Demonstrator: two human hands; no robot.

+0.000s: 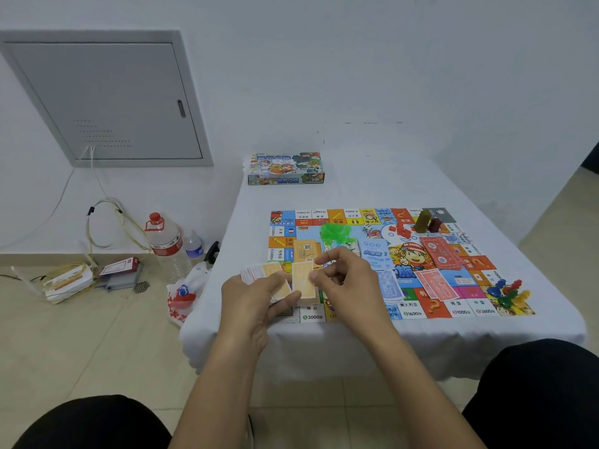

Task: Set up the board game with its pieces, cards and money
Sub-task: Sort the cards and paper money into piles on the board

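My colourful printed game board (402, 264) lies unfolded on the white-clothed desk (356, 189), and I judge the setup a good part done. On the board's far right corner stand an olive and a dark red block (428, 222), with small red houses (402, 230) and a white die (367, 229) just left of them; a heap of green plastic pieces (335, 233) sits toward the board's far left, red paper notes (436, 281) and blue paper notes (389, 285) lie near its middle, and the coloured pawns (507, 291) cluster at its near right corner. My left hand (256, 299) grips a stack of pale orange cards (275, 280) over the board's near left corner, while my right hand (343, 280) pinches one card (303, 280) off it. Dealing these out is what remains. The printed game box (285, 168) rests beyond the board.
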